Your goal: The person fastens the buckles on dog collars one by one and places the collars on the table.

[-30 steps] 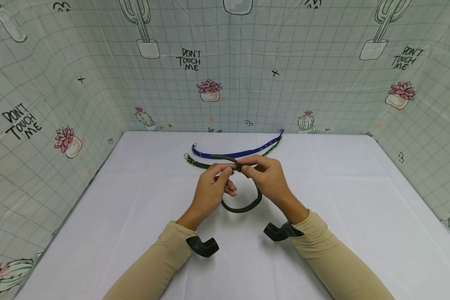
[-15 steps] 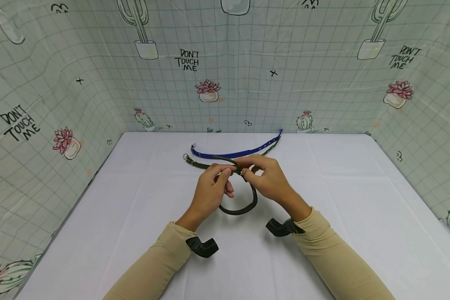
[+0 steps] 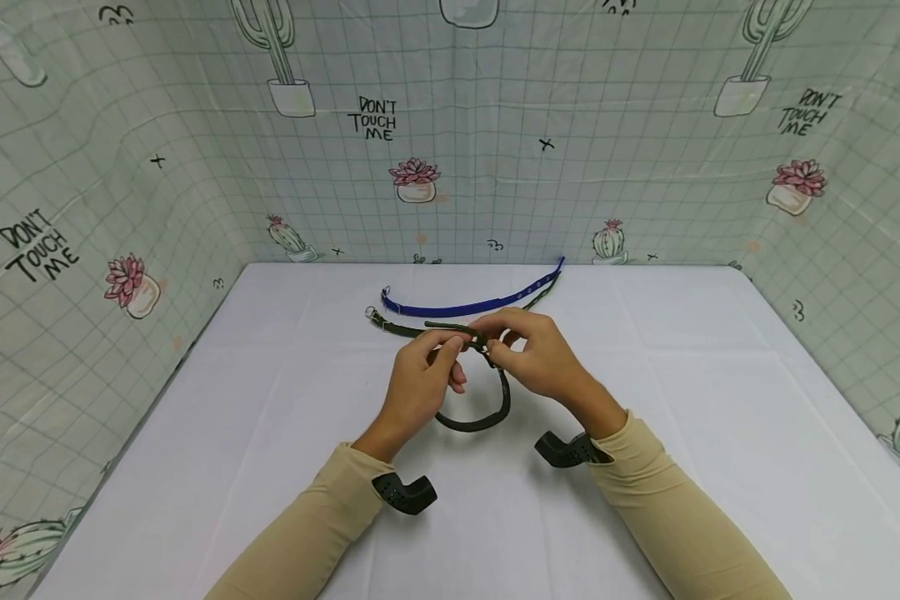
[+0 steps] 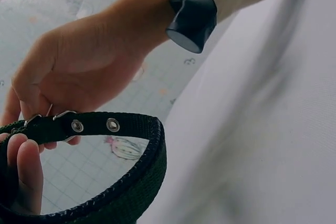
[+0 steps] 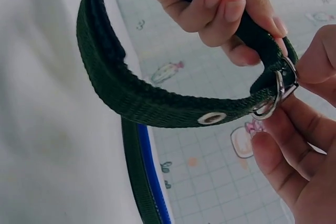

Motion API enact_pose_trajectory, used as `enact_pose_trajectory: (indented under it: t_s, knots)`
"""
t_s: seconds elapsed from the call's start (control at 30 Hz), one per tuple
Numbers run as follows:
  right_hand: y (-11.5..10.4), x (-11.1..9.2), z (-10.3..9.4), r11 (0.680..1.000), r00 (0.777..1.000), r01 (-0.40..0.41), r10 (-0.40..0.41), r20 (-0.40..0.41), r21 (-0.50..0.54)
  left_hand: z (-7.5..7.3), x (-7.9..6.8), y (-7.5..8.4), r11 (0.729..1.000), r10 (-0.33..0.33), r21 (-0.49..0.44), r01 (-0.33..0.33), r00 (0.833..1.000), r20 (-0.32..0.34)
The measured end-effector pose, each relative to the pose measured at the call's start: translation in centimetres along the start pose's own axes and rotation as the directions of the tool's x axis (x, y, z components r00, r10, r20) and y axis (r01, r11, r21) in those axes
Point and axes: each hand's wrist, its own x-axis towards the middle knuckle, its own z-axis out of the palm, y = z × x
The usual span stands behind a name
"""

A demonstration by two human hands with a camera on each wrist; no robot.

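A dark green webbing collar [image 3: 472, 425] hangs as a closed loop between both hands, above the table. My left hand [image 3: 417, 382] pinches the strap between thumb and fingers, left of the buckle. At the buckle end, my right hand [image 3: 538, 357] holds the collar with thumb and fingertips. The right wrist view shows the metal D-ring [image 5: 280, 90] and buckle beside the right fingertips, with the strap passing through; the fingers partly hide the buckle. Metal eyelets [image 4: 77, 126] line the strap in the left wrist view. A free strap end [image 3: 446, 326] points left above the left fingers.
Behind the hands, a blue collar [image 3: 457, 311] lies stretched out on the white table [image 3: 307, 375]. Another green collar [image 3: 396, 328] lies close in front of it, partly hidden by the hands. A patterned cloth backdrop [image 3: 465, 183] stands at the table's far edge.
The collar loop has shifted slightly left and down. Its free strap end has dropped away from the blue collar. More of the buckle shows between the hands, while both hands keep their grip.
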Motion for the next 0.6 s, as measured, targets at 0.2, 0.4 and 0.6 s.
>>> enact_pose_trajectory:
  t_s: [0.2,0.4,0.6]
  knots:
    - [-0.08,0.11,-0.21,1.0,0.999,-0.006,0.007,0.038,-0.012,0.07,-0.03,-0.08,1.0,-0.011,0.005,0.011,1.0,0.008]
    - [-0.13,0.1,-0.43,1.0,0.999,-0.002,0.003,0.045,-0.017,0.08,0.09,-0.24,0.979,-0.085,-0.189,0.081,0.996,-0.009]
    - [-0.01,-0.02,-0.72,1.0,0.998,-0.01,0.01,0.065,-0.008,-0.12,0.17,-0.25,0.973,-0.057,-0.224,0.057,0.998,0.008]
